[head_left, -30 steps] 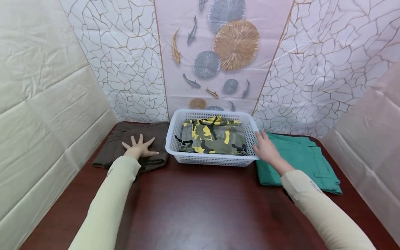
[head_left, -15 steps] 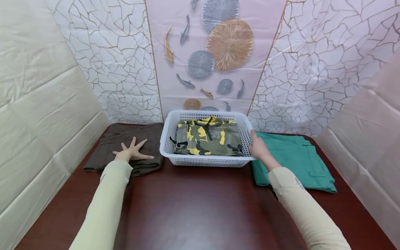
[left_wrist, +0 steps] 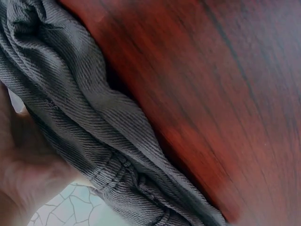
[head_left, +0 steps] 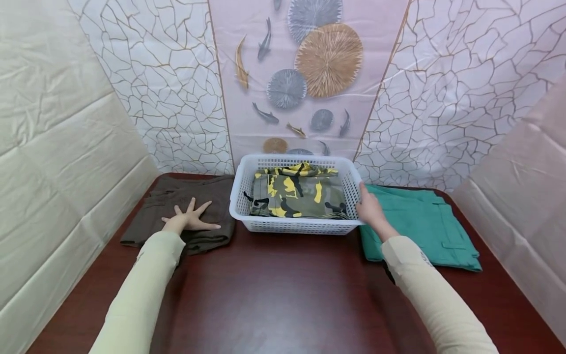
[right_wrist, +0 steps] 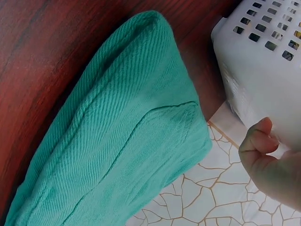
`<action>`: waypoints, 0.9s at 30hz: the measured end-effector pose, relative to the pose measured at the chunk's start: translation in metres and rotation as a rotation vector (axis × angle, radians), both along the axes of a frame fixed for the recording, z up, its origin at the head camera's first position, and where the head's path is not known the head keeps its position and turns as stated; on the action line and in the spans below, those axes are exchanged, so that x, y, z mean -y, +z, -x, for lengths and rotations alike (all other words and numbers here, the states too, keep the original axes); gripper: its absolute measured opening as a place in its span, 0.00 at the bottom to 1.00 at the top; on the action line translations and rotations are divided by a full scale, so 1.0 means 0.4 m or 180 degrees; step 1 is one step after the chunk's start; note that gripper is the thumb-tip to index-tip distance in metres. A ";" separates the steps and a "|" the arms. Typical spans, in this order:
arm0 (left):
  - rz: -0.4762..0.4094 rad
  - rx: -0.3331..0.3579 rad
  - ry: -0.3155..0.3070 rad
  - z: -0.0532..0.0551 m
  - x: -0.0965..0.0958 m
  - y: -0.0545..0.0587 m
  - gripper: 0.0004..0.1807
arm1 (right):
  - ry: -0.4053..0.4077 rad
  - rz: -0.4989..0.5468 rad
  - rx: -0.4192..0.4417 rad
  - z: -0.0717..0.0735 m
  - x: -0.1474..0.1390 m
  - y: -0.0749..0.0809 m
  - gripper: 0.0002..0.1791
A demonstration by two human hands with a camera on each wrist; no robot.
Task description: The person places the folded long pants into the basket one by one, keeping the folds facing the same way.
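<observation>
My left hand (head_left: 190,220) rests with fingers spread on folded dark brown trousers (head_left: 155,211) at the left. In the left wrist view, the palm (left_wrist: 28,174) is beside the layered edge of these trousers (left_wrist: 108,127). At the centre back stands a white perforated plastic basket (head_left: 300,226) holding a folded yellow, black and olive camouflage garment (head_left: 305,194). My right hand (head_left: 370,206) grips the basket's right rim. Its fingers (right_wrist: 261,139) are curled against the basket's wall (right_wrist: 254,84) in the right wrist view; the thumb is partly hidden.
Folded green trousers (head_left: 420,226) lie right of the basket, under and beside my right forearm. The dark red-brown tabletop (head_left: 278,290) extends in front. Patterned cloth (head_left: 177,93) hangs behind the table, and pale panels (head_left: 57,172) close in both sides.
My right hand's fingers were loosely extended over the basket's right rim and have curled around it. The left hand stays spread on the brown trousers. The head view has shifted slightly.
</observation>
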State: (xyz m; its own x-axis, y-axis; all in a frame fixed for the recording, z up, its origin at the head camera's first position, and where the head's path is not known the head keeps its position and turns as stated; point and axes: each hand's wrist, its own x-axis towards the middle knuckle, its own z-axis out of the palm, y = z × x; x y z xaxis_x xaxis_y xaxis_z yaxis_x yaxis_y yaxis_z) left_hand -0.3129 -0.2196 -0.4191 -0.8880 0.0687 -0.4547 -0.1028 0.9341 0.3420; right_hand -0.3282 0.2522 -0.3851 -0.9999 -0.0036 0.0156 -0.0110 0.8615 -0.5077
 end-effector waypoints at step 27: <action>0.0105 -0.0071 -0.0269 -0.116 -0.007 -0.014 0.59 | -0.0079 0.0074 0.0122 -0.003 -0.006 0.008 0.38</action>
State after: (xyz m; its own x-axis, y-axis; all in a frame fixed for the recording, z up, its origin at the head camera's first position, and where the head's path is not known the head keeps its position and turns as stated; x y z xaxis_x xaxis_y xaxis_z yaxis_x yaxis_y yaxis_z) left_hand -0.2665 -0.2168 -0.4249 -0.8896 0.1290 -0.4381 -0.0159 0.9499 0.3121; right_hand -0.3270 0.2546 -0.3818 -0.9995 0.0211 -0.0228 0.0299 0.8491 -0.5273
